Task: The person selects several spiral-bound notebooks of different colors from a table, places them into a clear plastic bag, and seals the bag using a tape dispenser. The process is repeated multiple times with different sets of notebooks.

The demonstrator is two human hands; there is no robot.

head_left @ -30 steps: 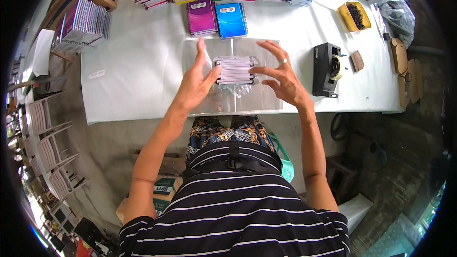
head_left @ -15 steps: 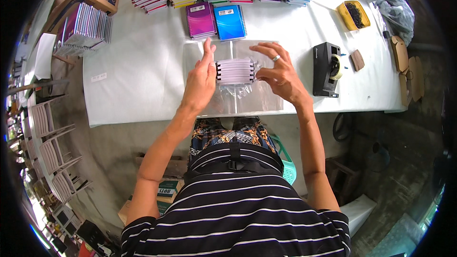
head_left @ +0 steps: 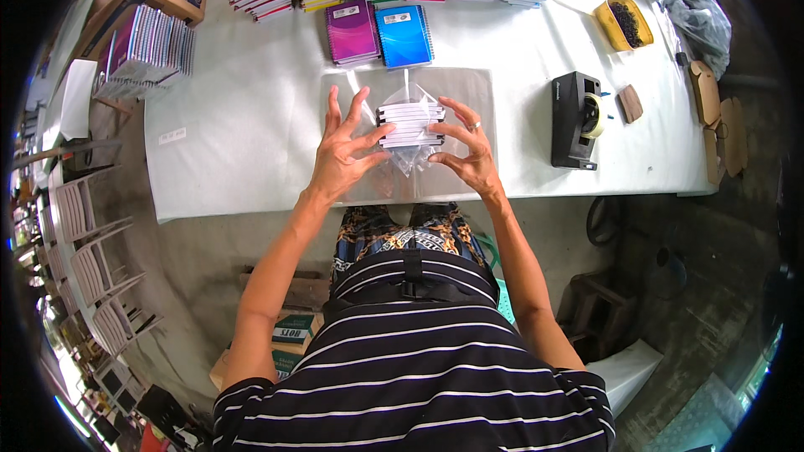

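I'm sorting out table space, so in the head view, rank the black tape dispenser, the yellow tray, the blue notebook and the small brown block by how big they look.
1. Blue notebook and black tape dispenser: too close to rank.
2. Yellow tray: smaller, though it sits nearer the bent rim, which may shrink it.
3. Small brown block: clearly smallest.

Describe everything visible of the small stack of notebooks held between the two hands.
The small stack of white-edged notebooks lies flat, its dark spiral bindings facing the left hand. A crinkled clear plastic bag wraps it loosely. It sits over a clear plastic sheet on the white table. The left fingers press its left side; the right hand cups its right side.
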